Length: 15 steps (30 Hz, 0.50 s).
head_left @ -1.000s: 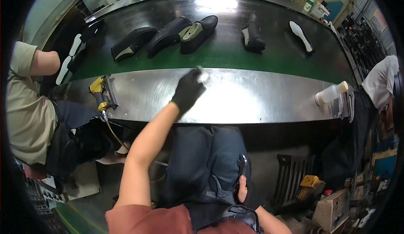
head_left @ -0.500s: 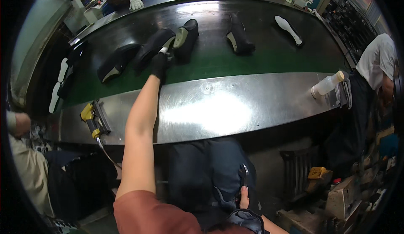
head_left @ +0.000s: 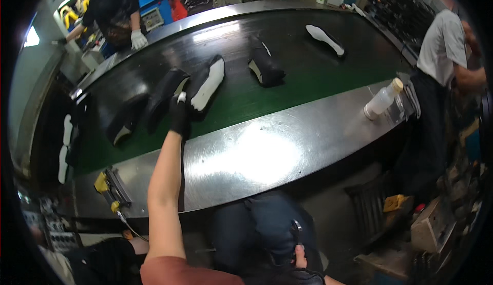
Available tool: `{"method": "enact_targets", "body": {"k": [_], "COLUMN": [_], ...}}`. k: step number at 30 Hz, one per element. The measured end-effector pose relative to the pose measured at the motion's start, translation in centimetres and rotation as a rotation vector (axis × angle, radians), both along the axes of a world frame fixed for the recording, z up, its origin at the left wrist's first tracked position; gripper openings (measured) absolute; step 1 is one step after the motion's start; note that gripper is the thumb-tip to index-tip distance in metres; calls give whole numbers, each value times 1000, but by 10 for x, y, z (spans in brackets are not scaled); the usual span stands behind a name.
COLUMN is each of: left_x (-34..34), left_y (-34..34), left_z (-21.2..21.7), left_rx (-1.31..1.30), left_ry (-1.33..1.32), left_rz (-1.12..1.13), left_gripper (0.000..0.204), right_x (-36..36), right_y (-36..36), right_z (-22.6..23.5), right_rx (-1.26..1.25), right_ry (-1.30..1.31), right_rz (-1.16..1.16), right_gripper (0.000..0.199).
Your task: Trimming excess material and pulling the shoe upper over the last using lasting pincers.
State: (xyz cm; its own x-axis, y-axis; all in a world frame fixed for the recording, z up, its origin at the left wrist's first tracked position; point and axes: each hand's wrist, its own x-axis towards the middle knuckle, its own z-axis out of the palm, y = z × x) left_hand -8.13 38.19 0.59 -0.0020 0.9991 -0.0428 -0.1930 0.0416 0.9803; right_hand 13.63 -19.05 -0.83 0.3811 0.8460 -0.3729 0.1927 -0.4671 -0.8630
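Note:
My left hand (head_left: 178,115) wears a dark glove with a white patch at the fingertips. It reaches across the belt to the gap between a dark shoe (head_left: 163,94), tilted on its side, and another shoe whose white sole (head_left: 209,86) faces up. Its fingers are blurred, so I cannot tell whether they grip either shoe. Low over my lap, my right hand (head_left: 300,257) is closed around a metal tool with a curved head, apparently pincers (head_left: 297,229). Further dark shoes lie left (head_left: 123,121) and right (head_left: 267,68) on the belt.
A metal ledge (head_left: 318,126) borders the dark green belt (head_left: 236,105). On it rest a yellow-and-black nail gun (head_left: 109,187) with a hose and a clear bottle (head_left: 382,100). A white sole-shaped piece (head_left: 326,40) lies far right. Co-workers stand behind and sit at both sides.
My view has shifted and tilted. The shoe right of my left hand has rolled over, so its white sole shows instead of its olive side. My right hand keeps the tool.

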Motion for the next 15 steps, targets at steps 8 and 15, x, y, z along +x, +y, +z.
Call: {"method": "enact_targets", "body": {"k": [8, 15], "left_x": [66, 20], "left_y": [-54, -189], "left_z": [53, 74], "left_rx": [348, -6], "left_ry": [1270, 337], "left_rz": [-5, -313], "left_gripper": [69, 44], "right_x": [13, 21], "right_y": [3, -12], "right_z": [41, 20], "right_rx": [-72, -56], "right_ry": [196, 412], "right_rz": [13, -8], "right_gripper": [31, 44]}}
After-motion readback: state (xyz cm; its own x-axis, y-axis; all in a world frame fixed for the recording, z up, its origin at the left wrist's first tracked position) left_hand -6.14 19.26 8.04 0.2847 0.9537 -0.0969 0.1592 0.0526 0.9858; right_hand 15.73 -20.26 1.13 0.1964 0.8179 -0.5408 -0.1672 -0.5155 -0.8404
